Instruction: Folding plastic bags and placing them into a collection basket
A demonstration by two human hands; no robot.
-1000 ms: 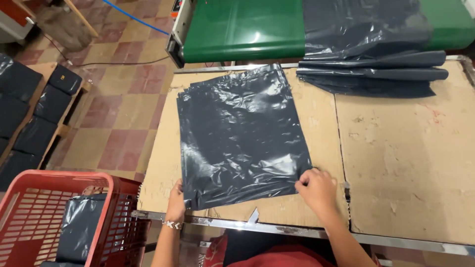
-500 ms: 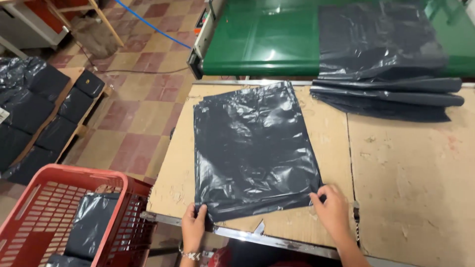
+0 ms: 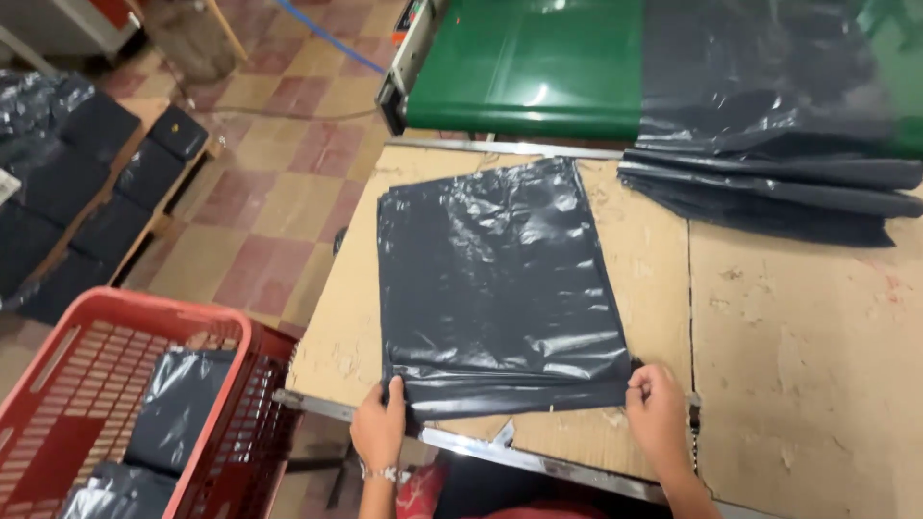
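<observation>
Pinching the near corners of the bag [image 3: 500, 288], the left hand [image 3: 381, 431] grips the left corner with thumb on top, and the right hand [image 3: 658, 411] closes its fingers on the right one. The bag lies flat on the table [image 3: 808, 346], stretching away from both hands. Slick film could slip from either pinch, I judge, or wrinkle if one hand pulls harder. A red basket [image 3: 87, 384] sits left of the left hand.

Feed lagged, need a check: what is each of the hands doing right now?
Left hand: closed, pinching the near left corner of the dark plastic bag.
Right hand: closed, gripping the bag's near right corner.
</observation>
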